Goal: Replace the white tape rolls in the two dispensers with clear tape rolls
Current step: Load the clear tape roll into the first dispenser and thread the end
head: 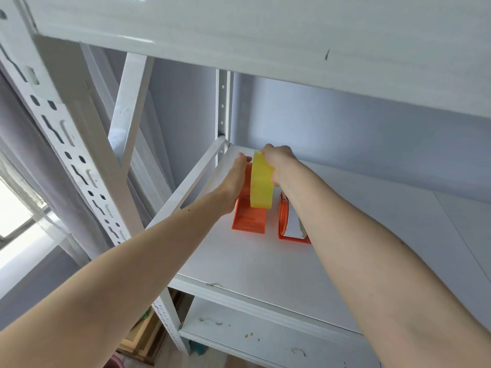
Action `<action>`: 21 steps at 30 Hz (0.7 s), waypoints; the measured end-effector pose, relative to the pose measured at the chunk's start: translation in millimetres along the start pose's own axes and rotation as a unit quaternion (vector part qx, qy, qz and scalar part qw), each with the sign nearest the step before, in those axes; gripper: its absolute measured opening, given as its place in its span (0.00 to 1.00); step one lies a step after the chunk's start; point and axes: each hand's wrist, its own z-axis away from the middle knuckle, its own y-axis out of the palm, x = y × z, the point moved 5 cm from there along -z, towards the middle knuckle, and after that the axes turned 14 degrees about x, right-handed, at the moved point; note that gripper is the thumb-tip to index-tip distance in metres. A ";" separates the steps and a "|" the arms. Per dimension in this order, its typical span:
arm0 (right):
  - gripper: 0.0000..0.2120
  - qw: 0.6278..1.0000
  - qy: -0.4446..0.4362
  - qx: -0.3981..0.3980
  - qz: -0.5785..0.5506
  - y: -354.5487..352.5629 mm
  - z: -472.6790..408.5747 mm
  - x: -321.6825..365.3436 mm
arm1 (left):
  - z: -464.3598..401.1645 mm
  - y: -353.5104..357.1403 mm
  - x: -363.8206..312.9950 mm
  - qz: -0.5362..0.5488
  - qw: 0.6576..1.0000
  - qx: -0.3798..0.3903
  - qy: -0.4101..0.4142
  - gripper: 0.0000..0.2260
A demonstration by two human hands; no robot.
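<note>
Two orange tape dispensers stand side by side on a white shelf [345,235]. My left hand [236,181] grips the left dispenser [249,217] from its left side. My right hand [279,163] holds a yellowish clear tape roll [261,181] upright, pressed against the top of that left dispenser. The right dispenser [288,224] carries a white tape roll [293,225] and is partly hidden behind my right forearm.
A white shelf board [265,35] hangs close above the hands. Perforated white uprights [66,134] and a diagonal brace stand at the left. A lower shelf [265,338] lies below. Grey wall behind, curtain and window at far left.
</note>
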 end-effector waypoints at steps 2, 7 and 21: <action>0.07 1.000 0.010 0.000 -0.025 3.2 -2.4 -2.9 | -1.8 5.9 0.0 0.023 1.000 0.017 -0.001 0.26; 0.13 0.997 0.017 0.004 -0.077 13.3 -5.6 -8.6 | -3.8 5.5 -1.8 0.063 0.998 0.024 -0.010 0.31; 0.18 0.997 0.016 0.013 -0.077 28.7 -11.0 -11.9 | -2.1 0.0 -7.8 0.026 0.996 0.072 -0.051 0.21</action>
